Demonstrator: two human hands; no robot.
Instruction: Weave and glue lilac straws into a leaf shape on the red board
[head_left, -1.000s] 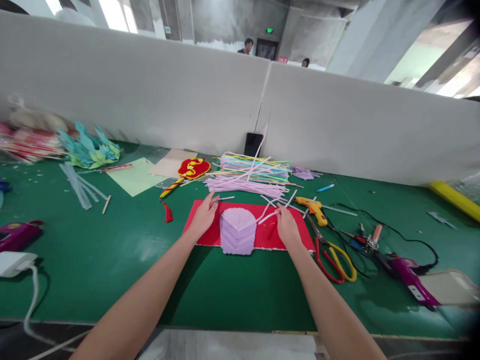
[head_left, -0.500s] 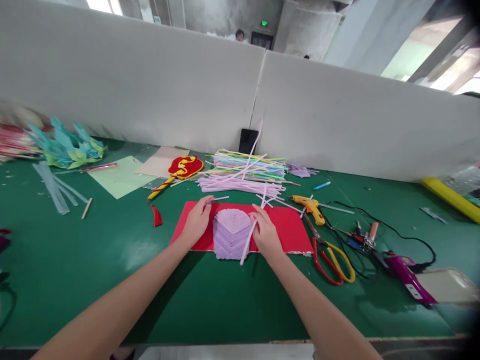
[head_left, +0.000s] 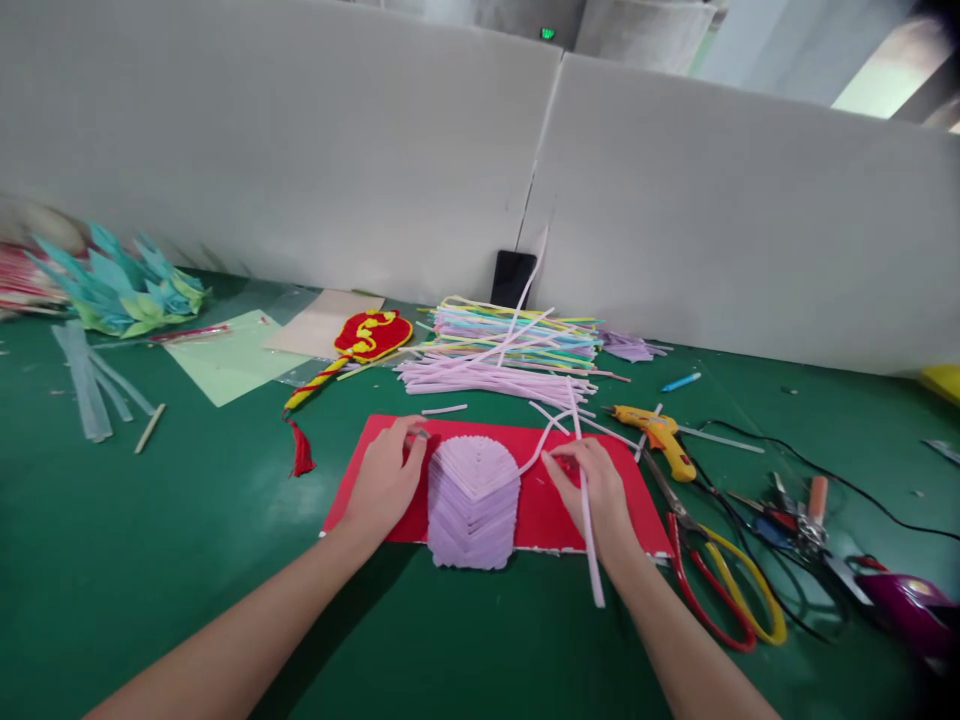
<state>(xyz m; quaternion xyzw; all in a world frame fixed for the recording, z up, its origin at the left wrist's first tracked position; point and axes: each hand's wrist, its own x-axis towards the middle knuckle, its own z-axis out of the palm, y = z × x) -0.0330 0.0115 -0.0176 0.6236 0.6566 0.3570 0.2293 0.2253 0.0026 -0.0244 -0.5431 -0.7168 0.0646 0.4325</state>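
Observation:
A lilac leaf-like panel (head_left: pixel 472 515) of pipe cleaners laid in V-shaped rows lies on a red board (head_left: pixel 541 520), its lower end past the board's front edge. My left hand (head_left: pixel 384 475) rests on the board left of the panel, thumb and fingers apart, holding nothing. At the panel's right, my right hand (head_left: pixel 596 490) holds a long lilac pipe cleaner (head_left: pixel 591 560) that crosses its fingers and hangs toward me. A curved pipe cleaner (head_left: pixel 534 458) runs from the panel's right edge toward that hand.
Behind the board lie bundled pipe cleaners (head_left: pixel 495 380) and a phone (head_left: pixel 514 278) against the partition. To the right are a yellow glue gun (head_left: pixel 660 437), scissors (head_left: pixel 712 570) and a black cord. A red fan-shaped ornament (head_left: pixel 371 335) and teal paper-like flowers (head_left: pixel 124 290) lie left.
My right hand has moved right, away from the panel, with the pipe cleaner. My left fingers have spread, drawing back from the short pipe cleaner behind the board. The view has tilted down.

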